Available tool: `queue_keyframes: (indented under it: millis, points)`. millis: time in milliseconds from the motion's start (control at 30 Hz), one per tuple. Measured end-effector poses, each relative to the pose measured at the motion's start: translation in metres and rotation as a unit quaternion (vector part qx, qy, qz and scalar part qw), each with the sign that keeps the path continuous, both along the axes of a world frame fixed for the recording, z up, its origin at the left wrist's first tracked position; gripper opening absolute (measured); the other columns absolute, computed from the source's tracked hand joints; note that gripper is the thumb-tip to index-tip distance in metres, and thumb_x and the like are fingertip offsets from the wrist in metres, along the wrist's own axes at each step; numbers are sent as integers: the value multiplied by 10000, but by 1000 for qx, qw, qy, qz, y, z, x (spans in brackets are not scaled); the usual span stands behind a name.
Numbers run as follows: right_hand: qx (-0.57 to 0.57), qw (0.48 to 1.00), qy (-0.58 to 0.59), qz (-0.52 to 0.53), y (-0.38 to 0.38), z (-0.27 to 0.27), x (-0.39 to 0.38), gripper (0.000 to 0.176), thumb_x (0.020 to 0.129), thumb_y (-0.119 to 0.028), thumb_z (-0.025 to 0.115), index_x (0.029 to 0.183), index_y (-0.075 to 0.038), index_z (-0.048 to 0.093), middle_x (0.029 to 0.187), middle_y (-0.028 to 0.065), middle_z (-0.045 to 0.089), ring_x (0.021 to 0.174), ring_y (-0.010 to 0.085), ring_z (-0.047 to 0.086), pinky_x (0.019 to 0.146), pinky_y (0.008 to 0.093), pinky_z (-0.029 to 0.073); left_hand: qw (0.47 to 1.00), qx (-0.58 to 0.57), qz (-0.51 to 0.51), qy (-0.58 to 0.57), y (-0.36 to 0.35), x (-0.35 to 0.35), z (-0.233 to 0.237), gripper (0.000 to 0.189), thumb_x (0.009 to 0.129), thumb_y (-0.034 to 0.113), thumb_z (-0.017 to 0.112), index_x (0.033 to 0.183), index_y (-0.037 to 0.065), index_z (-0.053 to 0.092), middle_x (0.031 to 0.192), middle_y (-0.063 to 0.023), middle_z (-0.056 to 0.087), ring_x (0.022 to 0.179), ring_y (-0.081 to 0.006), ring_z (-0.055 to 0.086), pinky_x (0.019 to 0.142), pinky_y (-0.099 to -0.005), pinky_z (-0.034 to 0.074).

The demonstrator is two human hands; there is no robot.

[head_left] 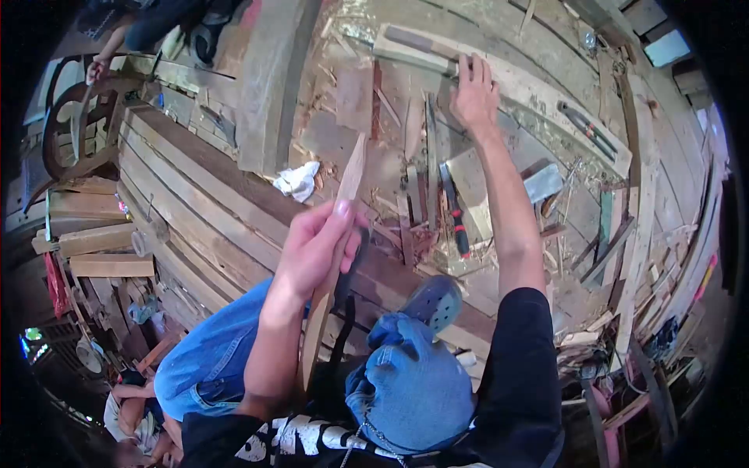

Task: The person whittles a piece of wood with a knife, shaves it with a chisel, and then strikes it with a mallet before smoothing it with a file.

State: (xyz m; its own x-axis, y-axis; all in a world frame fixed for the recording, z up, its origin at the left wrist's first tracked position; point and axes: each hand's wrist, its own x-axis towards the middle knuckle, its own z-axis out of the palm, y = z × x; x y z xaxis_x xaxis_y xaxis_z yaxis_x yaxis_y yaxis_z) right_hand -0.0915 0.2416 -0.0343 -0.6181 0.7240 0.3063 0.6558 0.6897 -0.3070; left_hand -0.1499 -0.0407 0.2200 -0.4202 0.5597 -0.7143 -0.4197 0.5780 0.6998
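My left hand (318, 238) is closed around a long wooden strip (353, 173). The strip tapers to a point beyond the fingers, and its lower length runs back along my forearm. Reaching far forward, my right hand (474, 93) lies over a pale plank (519, 82) with its fingers stretched out. The fingertips are right at the near end of a dark flat bar (413, 39) on that plank. Pliers with dark handles (587, 129) rest farther right on the same plank. Below my right hand lies a tool with a red and black handle (459, 230).
A thick timber beam (273, 86) and long boards (195, 187) lie to the left. White crumpled cloth (296, 181) sits near the beam's end. Wood shavings and offcuts litter the floor. Another person's hand (97, 70) is at upper left, beside a curved wooden frame (58, 117).
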Motion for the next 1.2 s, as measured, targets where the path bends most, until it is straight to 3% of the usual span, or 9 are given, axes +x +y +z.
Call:
queue_keyframes:
  millis: [267, 433, 533, 633, 667, 800, 1000, 1033, 1200]
  points:
    - [-134, 982, -109, -71, 11, -33, -44, 238, 861, -130, 480, 1034, -59, 628, 1076, 170, 618, 1118, 326, 526, 947, 458, 422, 997, -10, -16, -78, -21, 18, 70, 327, 1022, 335, 384, 936, 49, 517, 616, -1, 470, 478, -96, 463, 448, -240, 390]
    - [-294, 891, -302, 169, 6, 13, -10, 313, 733, -186, 599, 977, -2, 668, 1048, 221, 650, 956, 355, 641, 810, 444, 514, 997, 57, -53, 16, -3, 26, 131, 283, 1017, 303, 419, 983, 39, 515, 615, 22, 437, 472, -50, 410, 432, -195, 342]
    - [-391, 896, -117, 172, 11, -24, 55, 323, 732, -185, 589, 985, -3, 672, 1046, 253, 637, 1013, 382, 614, 868, 407, 494, 968, 123, -175, 134, 22, 39, 165, 296, 998, 324, 465, 937, 39, 515, 592, 19, 445, 485, -81, 437, 460, -272, 365]
    - [-481, 857, -146, 113, -4, 129, 119, 490, 778, -251, 640, 1162, 49, 589, 1117, 324, 590, 1084, 386, 591, 913, 412, 470, 947, 162, -256, 105, 42, 46, 179, 308, 988, 329, 480, 943, 26, 514, 599, 5, 460, 530, -84, 456, 491, -285, 378]
    - [-438, 896, -17, 68, -2, 89, 154, 444, 768, -224, 684, 1123, 26, 594, 1068, 291, 619, 1014, 386, 616, 867, 420, 480, 932, 197, -286, 101, 48, 49, 174, 308, 989, 326, 476, 941, 25, 513, 600, 6, 467, 539, -85, 472, 496, -282, 384]
    - [-345, 917, 173, -104, -22, 227, 223, 371, 720, -38, 704, 1007, -19, 469, 819, 91, 596, 700, 163, 588, 594, 312, 458, 908, 216, -358, -2, 63, 37, 167, 236, 1007, 268, 443, 972, 39, 484, 669, 26, 514, 462, -48, 448, 431, -225, 353]
    - [-642, 642, 346, -239, -71, 334, 265, 268, 742, 28, 499, 1009, 2, 506, 722, 93, 599, 545, 178, 582, 470, 284, 436, 873, 258, -389, -143, 90, 41, 154, 253, 996, 235, 471, 1070, 3, 537, 811, -72, 628, 523, -91, 569, 486, -200, 445]
    - [-569, 719, 312, -250, -91, 362, 253, 201, 806, 7, 512, 1007, 20, 503, 697, 82, 578, 535, 181, 577, 459, 298, 444, 875, 271, -370, -154, 91, 42, 156, 245, 994, 232, 476, 1054, 4, 544, 820, -72, 628, 543, -90, 575, 490, -202, 446]
    - [-419, 755, 410, -294, -140, 436, 219, 200, 960, -139, 513, 1119, -21, 482, 646, 38, 517, 488, 113, 503, 441, 263, 405, 835, 278, -322, -350, 99, 30, 148, 351, 1011, 337, 425, 1013, 11, 552, 761, -42, 589, 551, -87, 557, 500, -214, 449]
